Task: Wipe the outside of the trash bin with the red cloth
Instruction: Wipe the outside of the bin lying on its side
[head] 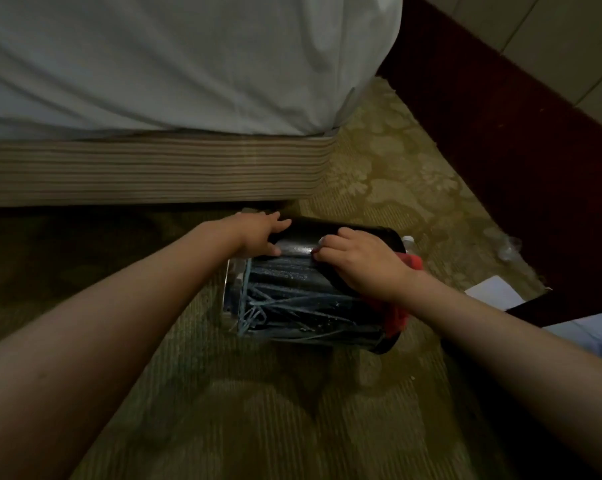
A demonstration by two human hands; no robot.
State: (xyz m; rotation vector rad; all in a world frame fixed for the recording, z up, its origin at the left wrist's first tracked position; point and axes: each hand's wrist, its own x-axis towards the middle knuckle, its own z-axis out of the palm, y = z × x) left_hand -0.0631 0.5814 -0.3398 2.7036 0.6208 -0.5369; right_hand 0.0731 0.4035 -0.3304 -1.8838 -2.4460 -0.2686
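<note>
Bin point(299, 245), glossy black cylinder, in left grip point(254, 235); red cloth point(396, 315), seemingly, in right grip point(358, 265).

Dim, soft pic. Glare on dark glossy cylindrical trash bin point(303, 289); brightest above it, shadow L of it; edges warped.

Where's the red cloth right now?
In the head view, right of centre, the red cloth is bunched under the right hand, pressed against the trash bin that lies on its side on the carpet beside the bed.
</note>
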